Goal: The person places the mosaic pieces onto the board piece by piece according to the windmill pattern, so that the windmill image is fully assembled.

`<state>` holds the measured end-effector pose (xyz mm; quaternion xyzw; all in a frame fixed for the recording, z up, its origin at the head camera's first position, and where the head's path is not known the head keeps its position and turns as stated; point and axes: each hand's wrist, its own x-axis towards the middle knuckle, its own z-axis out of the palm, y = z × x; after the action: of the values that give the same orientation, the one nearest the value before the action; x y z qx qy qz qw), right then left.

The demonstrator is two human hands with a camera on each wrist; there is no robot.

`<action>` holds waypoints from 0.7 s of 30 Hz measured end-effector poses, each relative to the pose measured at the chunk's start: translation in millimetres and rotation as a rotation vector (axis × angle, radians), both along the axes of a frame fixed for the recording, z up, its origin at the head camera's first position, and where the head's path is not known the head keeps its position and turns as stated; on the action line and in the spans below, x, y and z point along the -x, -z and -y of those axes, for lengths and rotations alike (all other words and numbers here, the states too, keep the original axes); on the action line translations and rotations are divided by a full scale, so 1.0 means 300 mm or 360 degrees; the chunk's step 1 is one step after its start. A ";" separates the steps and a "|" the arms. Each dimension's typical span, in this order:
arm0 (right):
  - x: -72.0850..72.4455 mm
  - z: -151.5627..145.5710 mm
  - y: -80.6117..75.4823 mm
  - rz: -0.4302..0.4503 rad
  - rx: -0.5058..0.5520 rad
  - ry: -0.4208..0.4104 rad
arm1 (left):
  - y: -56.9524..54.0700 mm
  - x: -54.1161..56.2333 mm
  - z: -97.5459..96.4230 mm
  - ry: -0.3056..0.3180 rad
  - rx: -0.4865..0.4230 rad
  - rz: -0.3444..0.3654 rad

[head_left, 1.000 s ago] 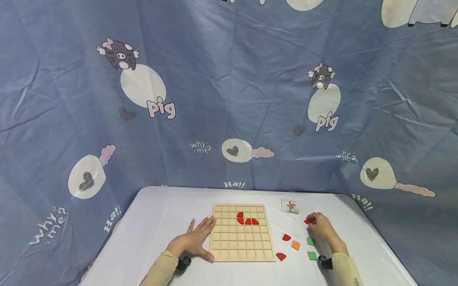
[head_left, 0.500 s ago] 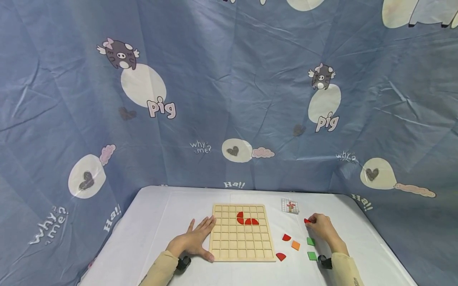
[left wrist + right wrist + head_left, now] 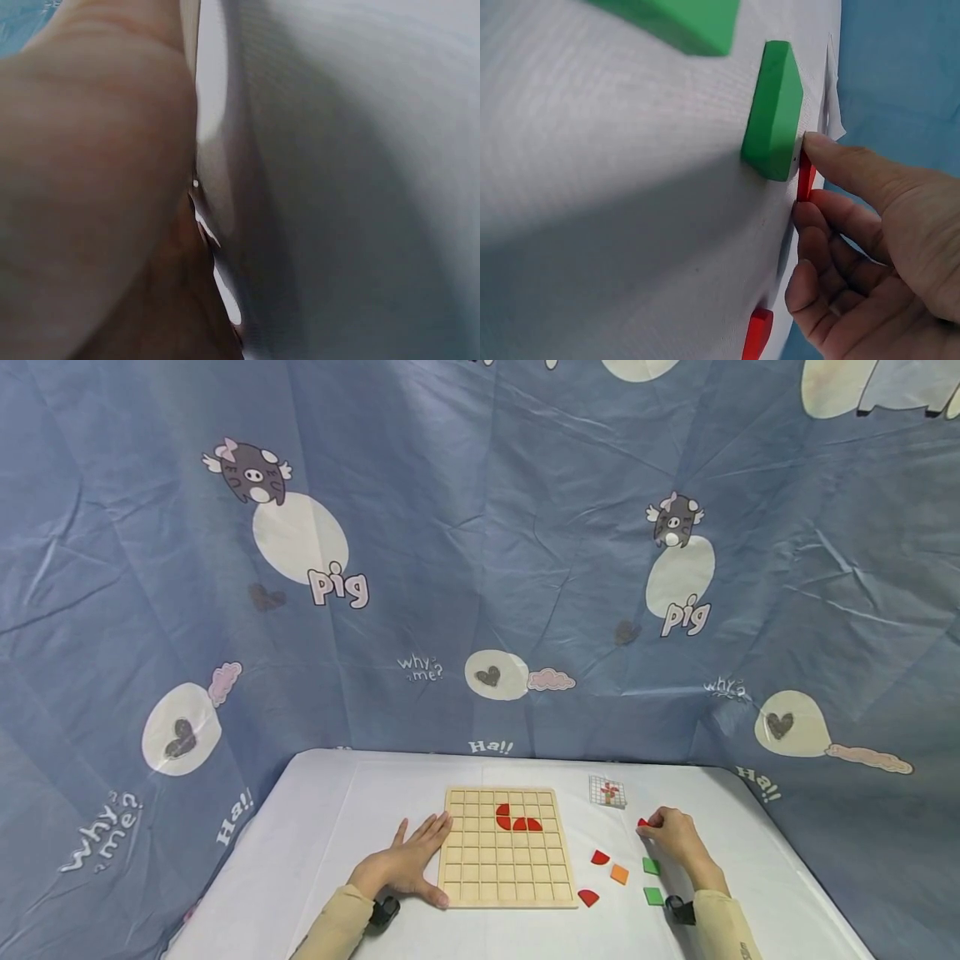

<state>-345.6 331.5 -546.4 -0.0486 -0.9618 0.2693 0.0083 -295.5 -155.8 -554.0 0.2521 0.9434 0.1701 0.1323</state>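
A square wooden grid board [image 3: 506,881] lies mid-table with several red quarter-circle tiles [image 3: 504,823] in its upper cells. Along the board's left edge rests my left hand [image 3: 405,864], fingers spread straight and thumb at the near corner. My right hand [image 3: 677,835], to the right of the board, pinches a red tile [image 3: 805,177] between thumb and fingertip, low over the cloth. Beyond that hand a green block [image 3: 774,112] stands close by in the right wrist view, and another red tile [image 3: 757,334] lies near the curled fingers. The left wrist view holds mostly blurred skin.
Between board and right hand lie two red tiles [image 3: 600,857] and an orange square [image 3: 619,874]. Two green tiles [image 3: 654,896] lie before the right wrist. A small pattern card [image 3: 607,792] sits at the back right. A blue printed curtain [image 3: 480,568] hangs behind the table.
The right hand's fingers have shifted slightly on the red tile, which has turned and moved a little to the left. My left hand and the board have stayed put.
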 end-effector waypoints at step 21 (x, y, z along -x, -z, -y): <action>-0.003 0.069 -0.002 -0.0111 -0.0016 -0.0071 | 0.011 0.008 0.002 0.0004 0.0024 0.0001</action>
<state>-344.8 310.8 -545.9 -0.0176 -0.9631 0.2662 0.0362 -297.8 -156.3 -557.3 0.2522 0.9443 0.1628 0.1347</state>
